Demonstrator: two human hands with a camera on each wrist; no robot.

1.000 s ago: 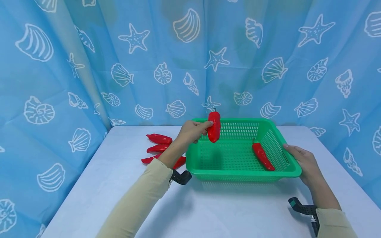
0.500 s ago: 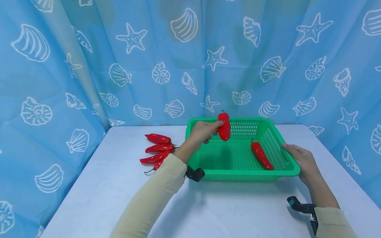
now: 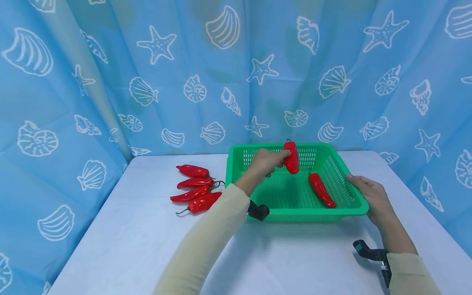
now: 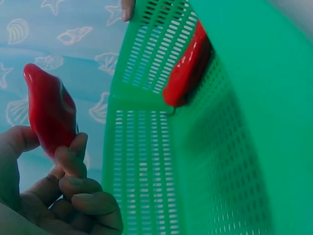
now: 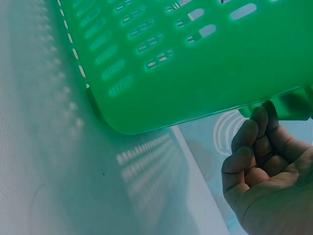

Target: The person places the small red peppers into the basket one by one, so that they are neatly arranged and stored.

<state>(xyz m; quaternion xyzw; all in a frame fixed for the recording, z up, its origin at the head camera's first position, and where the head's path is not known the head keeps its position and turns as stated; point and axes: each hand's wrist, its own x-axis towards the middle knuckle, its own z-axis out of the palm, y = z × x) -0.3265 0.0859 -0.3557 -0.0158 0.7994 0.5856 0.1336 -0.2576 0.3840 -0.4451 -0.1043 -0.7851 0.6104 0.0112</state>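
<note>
A red pepper (image 3: 291,157) is pinched between the thumb and fingers of my left hand (image 3: 266,162), held up over the green basket (image 3: 284,212). The left wrist view shows that pepper (image 4: 49,110) upright in the fingertips, beside the basket wall. Another red pepper (image 3: 321,190) lies inside the basket, against its right side. My right hand (image 3: 370,196) grips the basket's right rim; in the right wrist view its curled fingers (image 5: 244,134) meet the rim's underside. Left of the basket lie several red peppers (image 3: 191,183), the nearest partly covered by my left sleeve.
Everything stands on a white table (image 3: 129,229). Directly behind hangs a blue curtain (image 3: 206,69) printed with shells and starfish, and it also runs along both sides. A black wrist camera (image 3: 258,210) sits on my left wrist, close to the basket's front rim.
My left hand has carried its pepper rightward, further across the basket. More of the peppers on the table now show from behind the sleeve. The right hand keeps its hold on the rim.
</note>
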